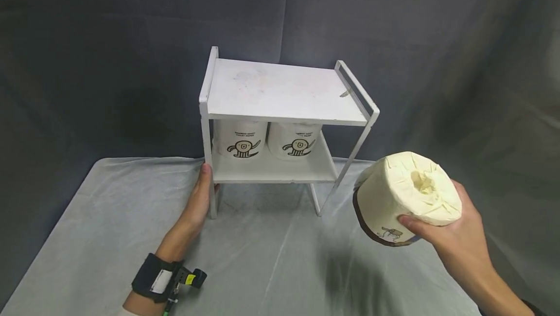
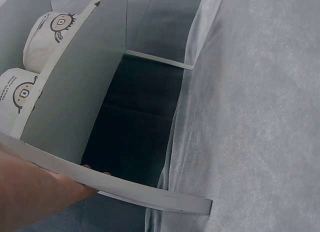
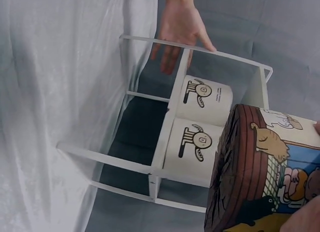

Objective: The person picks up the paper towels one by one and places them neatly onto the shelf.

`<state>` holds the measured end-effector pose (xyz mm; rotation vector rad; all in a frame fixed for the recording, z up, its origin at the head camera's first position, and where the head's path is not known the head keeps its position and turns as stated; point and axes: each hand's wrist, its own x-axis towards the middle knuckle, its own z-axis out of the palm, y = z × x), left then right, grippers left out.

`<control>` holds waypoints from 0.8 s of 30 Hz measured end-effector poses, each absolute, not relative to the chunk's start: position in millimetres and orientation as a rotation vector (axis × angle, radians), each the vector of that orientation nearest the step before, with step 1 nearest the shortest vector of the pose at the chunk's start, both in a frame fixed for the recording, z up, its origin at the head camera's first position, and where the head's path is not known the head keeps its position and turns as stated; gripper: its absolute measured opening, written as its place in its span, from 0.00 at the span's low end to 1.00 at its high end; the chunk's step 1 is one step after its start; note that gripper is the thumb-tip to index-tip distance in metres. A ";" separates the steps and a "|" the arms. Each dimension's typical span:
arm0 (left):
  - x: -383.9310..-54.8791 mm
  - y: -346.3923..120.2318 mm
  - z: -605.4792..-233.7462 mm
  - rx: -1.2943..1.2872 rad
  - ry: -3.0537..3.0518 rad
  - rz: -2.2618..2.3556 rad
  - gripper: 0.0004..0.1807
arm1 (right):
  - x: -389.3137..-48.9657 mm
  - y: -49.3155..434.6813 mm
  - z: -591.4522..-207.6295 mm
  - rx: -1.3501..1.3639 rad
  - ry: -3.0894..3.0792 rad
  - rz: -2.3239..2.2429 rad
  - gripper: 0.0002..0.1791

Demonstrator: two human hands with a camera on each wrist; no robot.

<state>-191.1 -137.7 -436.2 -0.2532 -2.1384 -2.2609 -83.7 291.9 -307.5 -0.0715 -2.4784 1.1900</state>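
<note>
My left hand (image 1: 198, 200) grips the front left leg of a small white two-tier shelf (image 1: 284, 90), its fingertips showing past the leg in the left wrist view. Two white-wrapped toilet rolls, a left roll (image 1: 241, 136) and a right roll (image 1: 294, 143), stand side by side on the lower tier; black cartoon dogs face outward. To the right of the shelf, my right hand (image 1: 461, 231) holds a tilted toilet roll (image 1: 393, 204) in the air. Its pale crinkled end faces up; a printed wrapper (image 3: 295, 162) with cartoon animals and a dark brown end shows in the right wrist view.
The shelf's top tier (image 1: 280, 87) has raised side rails, the right one (image 1: 356, 87) open in the middle. A grey cloth (image 1: 262, 262) covers the table. Dark grey curtain (image 1: 144, 63) hangs behind. A strapped camera (image 1: 192, 277) sits on my left wrist.
</note>
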 end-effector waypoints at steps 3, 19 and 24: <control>-190.7 -138.0 -435.6 -0.254 -2.142 -2.259 0.42 | -81.6 290.5 -303.1 -0.052 -2.488 1.181 0.49; -191.3 -139.6 -435.9 -0.239 -2.144 -2.257 0.44 | -73.5 276.9 -269.9 0.130 -2.463 1.140 0.54; -191.5 -137.6 -436.9 -0.250 -2.133 -2.263 0.42 | -70.9 274.8 -260.1 0.179 -2.460 1.135 0.54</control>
